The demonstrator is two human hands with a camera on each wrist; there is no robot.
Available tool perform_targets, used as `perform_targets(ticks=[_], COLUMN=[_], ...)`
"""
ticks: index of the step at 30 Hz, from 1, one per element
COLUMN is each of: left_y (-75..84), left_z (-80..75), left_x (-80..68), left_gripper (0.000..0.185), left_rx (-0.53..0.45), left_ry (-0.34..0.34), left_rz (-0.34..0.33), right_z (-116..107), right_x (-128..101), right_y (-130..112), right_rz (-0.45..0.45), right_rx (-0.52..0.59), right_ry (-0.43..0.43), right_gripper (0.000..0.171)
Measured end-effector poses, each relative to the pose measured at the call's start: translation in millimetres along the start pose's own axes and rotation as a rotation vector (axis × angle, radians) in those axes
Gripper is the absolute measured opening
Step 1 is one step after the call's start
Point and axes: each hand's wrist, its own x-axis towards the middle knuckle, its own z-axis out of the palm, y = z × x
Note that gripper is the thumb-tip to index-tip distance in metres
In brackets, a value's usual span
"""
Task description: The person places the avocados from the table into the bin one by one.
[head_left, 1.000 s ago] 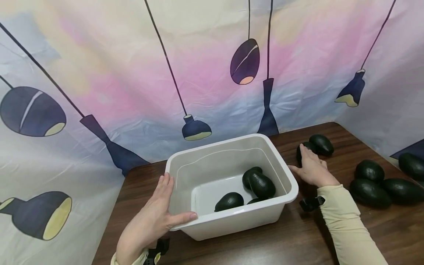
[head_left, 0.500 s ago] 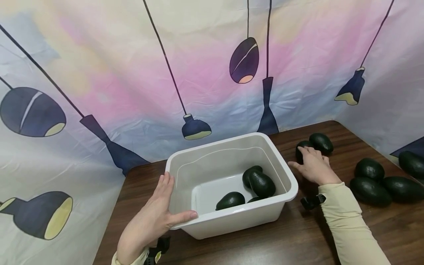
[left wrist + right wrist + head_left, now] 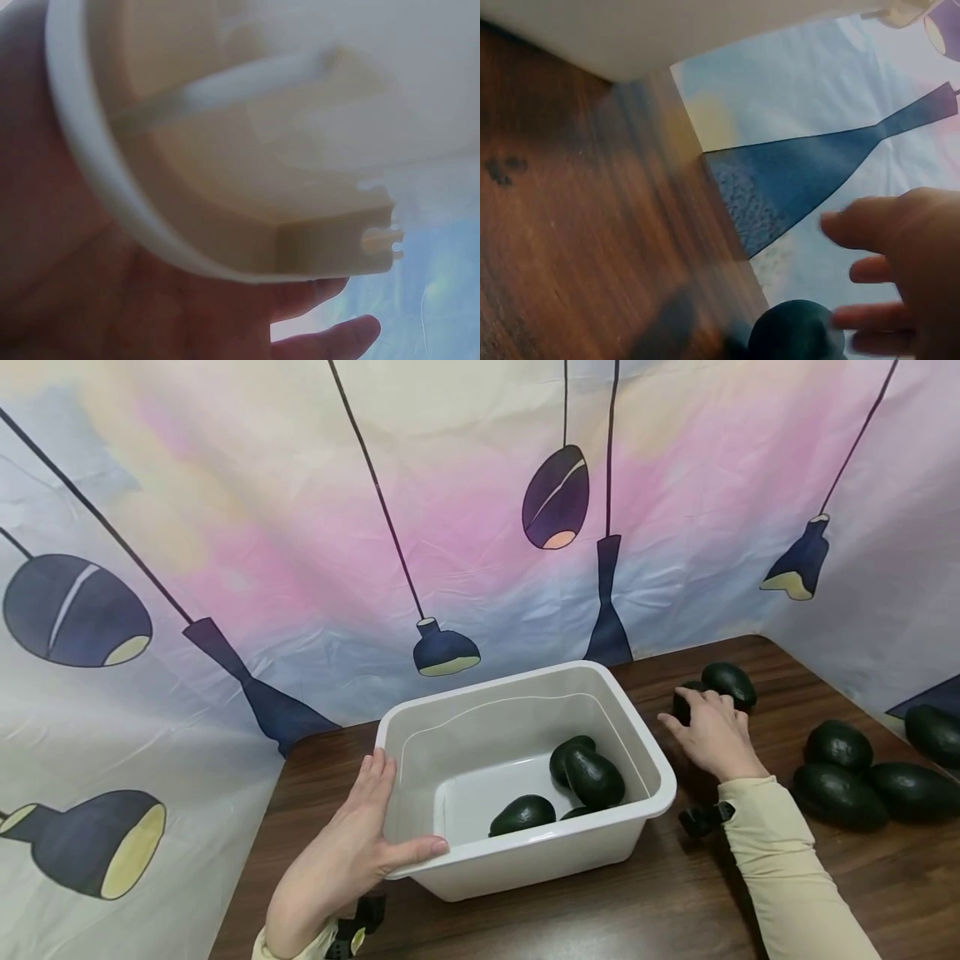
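Observation:
Resting against the front left corner of a white plastic tub (image 3: 525, 858) is my left hand (image 3: 341, 839), fingers extended along the left rim and thumb over the front rim. The left wrist view shows the tub's rim (image 3: 101, 176) against that palm. Several dark green avocados (image 3: 595, 779) lie inside the tub, one mostly hidden behind the front wall. To the tub's right, my right hand (image 3: 716, 737) reaches over an avocado (image 3: 681, 708), fingertips on its top and thumb spread away toward the tub. The right wrist view shows fingertips at the edge of this avocado (image 3: 787, 334).
Another avocado (image 3: 729, 683) sits just behind the one under my right hand. More avocados (image 3: 840, 796) are grouped at the right of the brown wooden table (image 3: 570, 910), one (image 3: 932, 733) near its right edge. A cloth printed with lamps (image 3: 300, 510) hangs behind.
The right hand's fingers have shifted slightly over the avocado, bending a little more, with the thumb still apart. My left hand has stayed on the tub's corner.

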Motion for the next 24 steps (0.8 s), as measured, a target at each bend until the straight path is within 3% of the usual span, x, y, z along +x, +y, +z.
perform_targets(ticks=[3, 8, 13, 19, 24], left_y=[0.0, 0.2, 0.2, 0.5, 0.4], left_z=[-0.1, -0.3, -0.2, -0.6, -0.8], left_x=[0.4, 0.6, 0.2, 0.0, -0.1], left_gripper=[0.123, 0.122, 0.122, 0.123, 0.123], left_rx=[0.001, -0.001, 0.004, 0.000, -0.003], left_ry=[0.000, -0.001, 0.004, -0.005, -0.008], left_rz=[-0.002, -0.009, -0.008, -0.018, -0.018], right_z=[-0.2, 1.0, 0.5, -0.2, 1.6], right_x=[-0.4, -0.6, -0.4, -1.3, -3.2], right_y=[0.9, 3.9, 2.9, 4.2, 4.5], right_rz=[0.000, 0.002, 0.018, 0.018, 0.036], right_rx=[0.016, -0.012, 0.007, -0.019, 0.021], right_ry=[0.042, -0.021, 0.071, -0.032, 0.004], right_gripper=[0.068, 0.067, 0.059, 0.068, 0.064])
